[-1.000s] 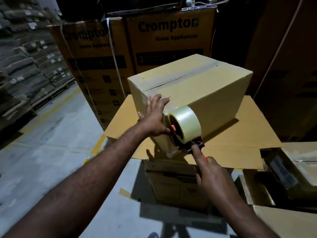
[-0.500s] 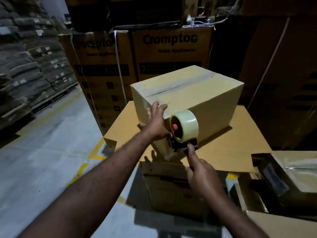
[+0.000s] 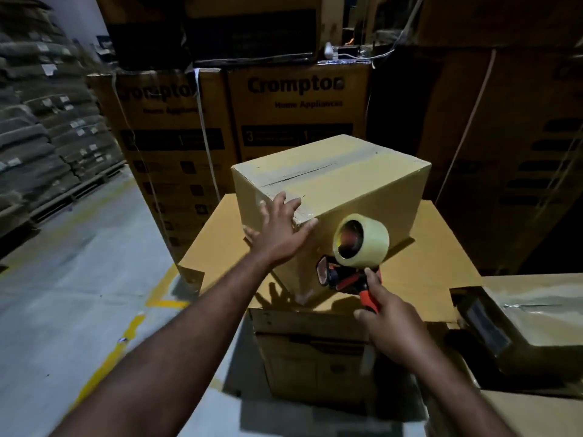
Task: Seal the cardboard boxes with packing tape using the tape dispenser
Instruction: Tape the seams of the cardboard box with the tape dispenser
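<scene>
Gripping the orange handle of the tape dispenser [image 3: 345,279], the right hand [image 3: 391,329] is curling its fingers round the grip low in the view, with one finger reaching up against the frame. The clear tape roll [image 3: 362,241] is facing the camera, and the dispenser is hanging just off the near face of the cardboard box [image 3: 362,190] without touching it. Beyond it the left hand [image 3: 280,234] is lying wide and flat, fingers spread, over the near top edge of the box, where a glossy patch of tape is showing beside the fingertips. The step in hand is judged to be the smoothing of a tape end over that edge. Doing it well is calling for firm pressure with the flat palm, working from the top seam outward and down the side so that no air or crease is trapped, while the dispenser is being held clear so its loose end is not catching the cardboard. Whether the strip is already cut cannot be told. The box is sitting, turned at an angle, on a flat cardboard sheet [image 3: 438,247] resting on a lower carton [image 3: 315,357], so hard pressing is risking a slide. At the right another box [image 3: 542,307] is showing partly. Behind, tall printed cartons [image 3: 296,121] are standing stacked. To the left a concrete floor [image 3: 72,279] with yellow lines [image 3: 110,357] is running toward stacked sacks [image 3: 41,137] on pallets, all in dim light.
</scene>
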Demonstrator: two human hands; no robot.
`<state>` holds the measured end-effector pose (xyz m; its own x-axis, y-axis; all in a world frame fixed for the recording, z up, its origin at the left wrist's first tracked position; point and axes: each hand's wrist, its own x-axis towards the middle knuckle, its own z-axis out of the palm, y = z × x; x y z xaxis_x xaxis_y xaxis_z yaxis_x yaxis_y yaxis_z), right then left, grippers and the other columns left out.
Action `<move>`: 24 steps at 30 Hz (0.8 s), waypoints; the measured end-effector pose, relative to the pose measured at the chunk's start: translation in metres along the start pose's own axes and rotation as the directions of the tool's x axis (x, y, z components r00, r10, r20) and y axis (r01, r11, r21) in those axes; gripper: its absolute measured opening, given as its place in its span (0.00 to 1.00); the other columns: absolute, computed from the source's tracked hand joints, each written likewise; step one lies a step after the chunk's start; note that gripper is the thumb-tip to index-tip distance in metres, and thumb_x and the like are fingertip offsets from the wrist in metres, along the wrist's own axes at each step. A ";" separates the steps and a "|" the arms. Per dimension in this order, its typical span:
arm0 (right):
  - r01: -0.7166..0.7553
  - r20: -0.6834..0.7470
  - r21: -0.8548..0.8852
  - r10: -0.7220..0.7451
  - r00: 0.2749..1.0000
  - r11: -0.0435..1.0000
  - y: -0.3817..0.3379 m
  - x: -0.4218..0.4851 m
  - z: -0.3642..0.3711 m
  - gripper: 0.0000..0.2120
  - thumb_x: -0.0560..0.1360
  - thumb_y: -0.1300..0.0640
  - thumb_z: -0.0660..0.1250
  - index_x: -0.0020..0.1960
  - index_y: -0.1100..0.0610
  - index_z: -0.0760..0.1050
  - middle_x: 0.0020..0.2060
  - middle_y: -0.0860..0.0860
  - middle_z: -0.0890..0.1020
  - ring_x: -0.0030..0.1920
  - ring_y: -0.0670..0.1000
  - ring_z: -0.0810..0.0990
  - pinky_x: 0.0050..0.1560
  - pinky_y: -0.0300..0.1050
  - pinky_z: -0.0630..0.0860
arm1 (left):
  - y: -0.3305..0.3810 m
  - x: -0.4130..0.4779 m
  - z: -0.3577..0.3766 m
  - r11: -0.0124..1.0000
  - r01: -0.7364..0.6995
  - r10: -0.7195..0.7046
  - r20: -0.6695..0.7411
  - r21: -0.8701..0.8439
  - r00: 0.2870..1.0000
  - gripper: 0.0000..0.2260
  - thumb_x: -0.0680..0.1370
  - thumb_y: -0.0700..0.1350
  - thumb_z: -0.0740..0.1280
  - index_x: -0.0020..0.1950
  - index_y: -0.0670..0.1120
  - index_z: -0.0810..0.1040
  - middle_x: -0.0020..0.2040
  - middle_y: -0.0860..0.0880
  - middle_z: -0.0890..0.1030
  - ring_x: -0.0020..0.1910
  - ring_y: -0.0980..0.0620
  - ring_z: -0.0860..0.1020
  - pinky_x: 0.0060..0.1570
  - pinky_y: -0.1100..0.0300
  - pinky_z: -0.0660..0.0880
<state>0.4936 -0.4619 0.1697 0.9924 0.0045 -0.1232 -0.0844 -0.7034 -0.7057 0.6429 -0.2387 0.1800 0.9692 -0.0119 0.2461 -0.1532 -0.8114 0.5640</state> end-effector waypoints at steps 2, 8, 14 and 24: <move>-0.004 -0.003 0.045 0.005 1.000 0.999 -0.006 0.000 -0.023 0.38 0.79 0.51 0.68 0.78 0.32 0.47 0.75 0.49 0.68 0.62 0.52 0.78 0.58 0.51 0.79 | -0.003 0.004 0.004 1.000 -0.025 0.025 -0.071 -0.004 0.997 0.31 0.79 0.70 0.59 0.79 0.60 0.61 0.83 0.59 0.48 0.82 0.47 0.41 0.69 0.20 0.41; 0.089 -0.126 0.213 -0.063 0.990 0.973 -0.037 0.004 -0.074 0.39 0.78 0.52 0.70 0.72 0.24 0.49 0.67 0.55 0.76 0.58 0.60 0.80 0.55 0.63 0.80 | -0.038 0.043 -0.022 0.999 -0.032 0.033 -0.099 0.011 0.995 0.31 0.80 0.60 0.67 0.80 0.53 0.62 0.83 0.54 0.53 0.82 0.49 0.48 0.75 0.28 0.52; 0.220 -0.229 0.412 -0.133 0.964 0.884 -0.076 0.032 -0.073 0.39 0.77 0.58 0.70 0.75 0.27 0.55 0.53 0.56 0.79 0.39 0.57 0.83 0.36 0.51 0.83 | -0.078 0.061 -0.021 0.996 -0.066 0.071 -0.103 0.054 0.992 0.43 0.72 0.55 0.79 0.79 0.56 0.57 0.82 0.56 0.52 0.80 0.48 0.57 0.71 0.29 0.63; 0.416 -0.248 0.489 -0.335 0.909 0.766 -0.156 0.140 -0.032 0.38 0.80 0.62 0.67 0.81 0.41 0.52 0.45 0.56 0.77 0.36 0.54 0.79 0.38 0.53 0.83 | -0.098 0.058 0.001 0.966 -0.256 0.247 -0.180 -0.030 0.952 0.44 0.69 0.61 0.78 0.76 0.58 0.54 0.83 0.57 0.47 0.82 0.46 0.50 0.70 0.23 0.51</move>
<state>0.6485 -0.3745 0.2846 0.9525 0.0633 0.2979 0.3045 -0.1896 -0.9334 0.7139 -0.1600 0.1379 0.8505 -0.1062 0.5152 -0.4016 -0.7637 0.5054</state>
